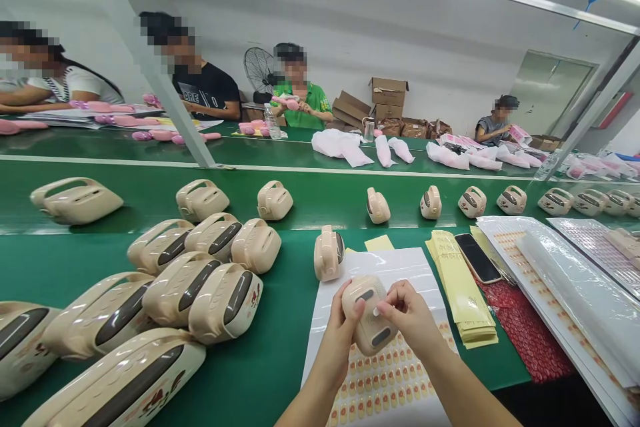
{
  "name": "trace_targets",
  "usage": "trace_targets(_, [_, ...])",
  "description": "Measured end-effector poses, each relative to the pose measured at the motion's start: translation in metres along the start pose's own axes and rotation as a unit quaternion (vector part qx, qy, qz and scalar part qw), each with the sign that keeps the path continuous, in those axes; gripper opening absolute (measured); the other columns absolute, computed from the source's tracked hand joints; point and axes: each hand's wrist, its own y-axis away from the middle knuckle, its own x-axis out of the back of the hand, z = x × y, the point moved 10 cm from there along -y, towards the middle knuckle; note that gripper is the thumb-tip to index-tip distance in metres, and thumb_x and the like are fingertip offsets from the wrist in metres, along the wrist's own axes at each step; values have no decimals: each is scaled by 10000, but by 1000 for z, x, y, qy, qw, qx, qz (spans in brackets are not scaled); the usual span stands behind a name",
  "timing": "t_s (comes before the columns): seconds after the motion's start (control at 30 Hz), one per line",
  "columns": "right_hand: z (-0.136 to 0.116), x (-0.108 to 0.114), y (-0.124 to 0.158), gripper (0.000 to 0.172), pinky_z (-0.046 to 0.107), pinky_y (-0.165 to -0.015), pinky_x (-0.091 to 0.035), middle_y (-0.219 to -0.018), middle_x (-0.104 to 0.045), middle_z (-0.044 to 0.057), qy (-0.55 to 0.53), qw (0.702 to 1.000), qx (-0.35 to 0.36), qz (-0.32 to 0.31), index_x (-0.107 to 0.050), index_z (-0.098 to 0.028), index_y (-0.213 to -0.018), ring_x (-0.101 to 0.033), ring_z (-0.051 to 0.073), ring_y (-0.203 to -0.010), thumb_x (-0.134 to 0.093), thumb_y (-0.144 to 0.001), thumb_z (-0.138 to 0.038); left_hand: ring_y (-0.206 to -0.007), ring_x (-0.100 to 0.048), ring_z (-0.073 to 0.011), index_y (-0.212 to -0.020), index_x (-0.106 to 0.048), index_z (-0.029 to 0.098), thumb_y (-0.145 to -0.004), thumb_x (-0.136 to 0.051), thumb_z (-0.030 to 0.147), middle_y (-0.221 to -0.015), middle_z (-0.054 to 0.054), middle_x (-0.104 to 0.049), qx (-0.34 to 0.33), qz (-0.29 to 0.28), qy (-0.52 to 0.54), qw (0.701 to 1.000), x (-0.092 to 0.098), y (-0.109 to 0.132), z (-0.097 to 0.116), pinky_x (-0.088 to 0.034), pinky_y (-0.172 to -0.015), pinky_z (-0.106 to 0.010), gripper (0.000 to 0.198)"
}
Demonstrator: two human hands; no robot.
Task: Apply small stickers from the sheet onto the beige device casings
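Cream plastic makes up the handled device (369,332), held above a white sheet (400,267) of oval stickers (377,403) toward the near edge of the bench (280,360). The left hand (340,327) grips it by the side, thumb on its face; the right hand (413,313) seems to pinch a small white piece (376,311), perhaps a sticker, against that face. Doing this well likely calls for a firm left grip, the left thumb clear of the spot, and the piece lined up between the two dark ovals before any pressure, then smoothed from middle to rim. Elbows should avoid the upright unit (327,255) at the sheet's far left corner.
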Motion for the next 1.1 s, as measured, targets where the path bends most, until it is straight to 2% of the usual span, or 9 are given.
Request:
trace_targets(0.23, [-32, -5, 22, 124, 388, -730, -405, -840, -467, 76, 175, 965, 180, 70, -528, -218, -633, -454, 229, -834, -557, -752, -241, -996, -576, -273, -1230, -422, 292, -638, -655, 556, -1188, -70, -574, 20, 2, -12, 1000, 1, 0, -5, -473, -744, -344, 688])
trace_targets(0.37, [-25, 7, 17, 172, 348, -706, -434, -825, -494, 66, 102, 979, 159, 77, -514, -217, -640, -500, 212, -835, -534, -772, -326, -1059, -554, -284, -1202, -476, 284, -647, -665, 529, -1194, -60, -586, 30, 31, 12, 999, 7, -3, -11, -483, -793, -357, 635])
trace_targets(0.53, [-1, 125, -14, 273, 302, -709, -441, -807, -571, 35, 130, 953, 38, 270, -512, -197, -688, -551, 184, -806, -511, -766, -458, -1112, -536, -266, -1081, -605, 258, -781, -530, 500, -1081, -24, -675, 111, 34, 140, 983, 15, 1, -18, -475, -875, -356, 393])
trace_targets(0.63, [24, 196, -34, 297, 300, -635, -446, -690, -559, 11, 183, 925, -40, 331, -521, -159, -679, -551, 156, -672, -506, -820, -420, -1111, -542, -262, -1144, -569, 333, -809, -496, 474, -1013, 27, -708, 140, 48, 197, 969, 31, 7, -17, -468, -898, -395, 371])
trace_targets(0.77, [46, 232, -51, 196, 312, -688, -470, -819, -596, 3, 278, 897, -95, 329, -579, -129, -834, -573, 131, -724, -537, -853, -320, -1179, -481, -262, -1210, -491, 403, -745, -573, 490, -1090, 58, -679, 106, 6, 230, 967, 48, 9, -11, -441, -935, -430, 480])
trace_targets(0.87, [37, 224, -49, 83, 429, -837, -408, -949, -590, 81, 351, 879, -79, 314, -598, -121, -840, -538, 220, -933, -563, -815, -192, -1249, -392, -271, -1221, -473, 416, -707, -579, 559, -1138, 56, -654, 70, -7, 250, 966, 58, 12, -5, -404, -966, -452, 543])
trace_targets(0.97, [20, 190, -31, 165, 523, -937, -268, -1133, -507, 187, 399, 867, -32, 297, -607, -114, -919, -386, 337, -1130, -547, -765, -109, -1307, -283, -270, -1216, -473, 423, -691, -569, 598, -1189, 61, -623, 37, 22, 265, 963, 69, 18, 4, -373, -985, -455, 562])
trace_targets(1.07, [19, 110, 3, 238, 455, -940, -316, -1089, -541, 141, 409, 888, 53, 203, -595, -172, -992, -439, 292, -1077, -558, -758, -157, -1260, -362, -310, -1251, -438, 408, -706, -535, 617, -1246, 32, -584, 20, -28, 313, 949, 65, 20, 14, -408, -944, -476, 592])
trace_targets(1.1, [16, 64, 19, 223, 431, -903, -364, -1008, -572, 127, 403, 897, 141, 113, -592, -182, -989, -487, 269, -1002, -542, -772, -176, -1221, -415, -328, -1277, -412, 389, -720, -523, 610, -1261, 4, -572, 3, -60, 335, 940, 62, 20, 19, -433, -911, -487, 609])
